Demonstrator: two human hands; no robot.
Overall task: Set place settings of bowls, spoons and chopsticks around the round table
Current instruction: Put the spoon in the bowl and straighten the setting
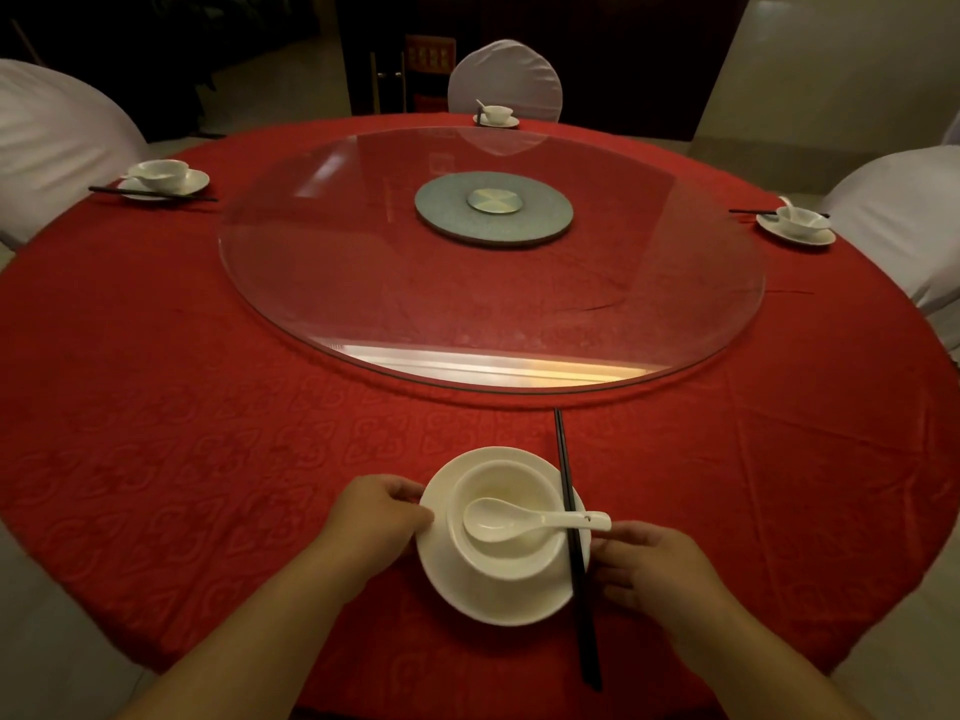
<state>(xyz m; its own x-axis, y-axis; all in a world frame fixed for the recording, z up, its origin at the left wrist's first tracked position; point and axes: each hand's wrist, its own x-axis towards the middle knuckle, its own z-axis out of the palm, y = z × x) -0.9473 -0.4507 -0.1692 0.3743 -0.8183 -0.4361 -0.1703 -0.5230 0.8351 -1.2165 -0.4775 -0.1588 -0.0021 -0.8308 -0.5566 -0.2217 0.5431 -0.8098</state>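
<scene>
At the near edge of the bench [208, 407], draped in a red cloth, a fourth setting is being finished. A white saucer [498, 600] carries a bowl [511, 558], and a white spoon [530, 521] lies in the bowl with its handle over the right rim. Dark chopsticks [574, 553] run along the saucer's right side, crossing its rim and pointing toward the middle of the bench. The left hand [379, 517] pinches the saucer's left rim with curled fingers. The right hand [649, 563] sits at the saucer's right edge beside the chopsticks, fingers bent toward them; whether it actually grips anything I cannot tell.

Beyond lies the glass turntable [363, 283] at the bench's centre. At the left edge stands a completed setting [163, 179] with chopsticks in front, at the right edge another [797, 226], and at the far edge a third [496, 116], too small to confirm its chopsticks.

Judging by this, four places exist; the nearest likely needs only final straightening, and the gaps between settings may want more.
</scene>
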